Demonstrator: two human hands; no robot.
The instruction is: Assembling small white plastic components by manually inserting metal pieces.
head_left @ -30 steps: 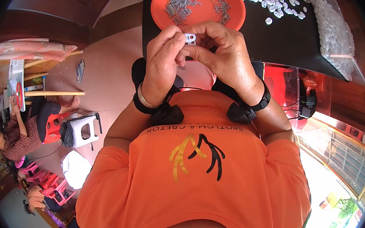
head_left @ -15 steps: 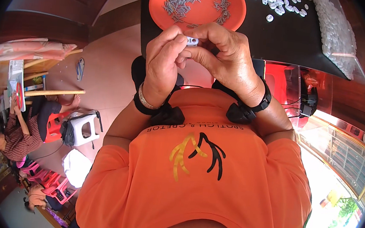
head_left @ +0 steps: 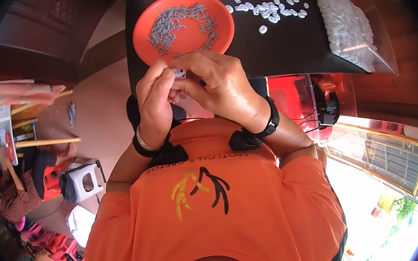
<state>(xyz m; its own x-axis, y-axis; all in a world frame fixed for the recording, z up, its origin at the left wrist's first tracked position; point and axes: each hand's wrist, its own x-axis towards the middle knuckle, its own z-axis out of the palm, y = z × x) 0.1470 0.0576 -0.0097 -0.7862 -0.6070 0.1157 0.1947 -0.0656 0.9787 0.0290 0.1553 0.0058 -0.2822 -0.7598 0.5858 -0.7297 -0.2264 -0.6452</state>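
— What did we hold?
— Both hands, left (head_left: 155, 100) and right (head_left: 219, 87), pinched together on a small white plastic piece (head_left: 180, 72), just below the orange plate (head_left: 183, 27) of grey pins (head_left: 179, 22).

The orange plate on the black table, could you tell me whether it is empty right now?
No, the orange plate holds a ring-shaped scatter of small grey metal pins.

A black table (head_left: 287, 47) carried an orange plate (head_left: 220, 18) of small grey metal pieces (head_left: 176, 21), scattered white plastic bits (head_left: 266, 5), and a clear bag (head_left: 352, 31) full of the same white bits.
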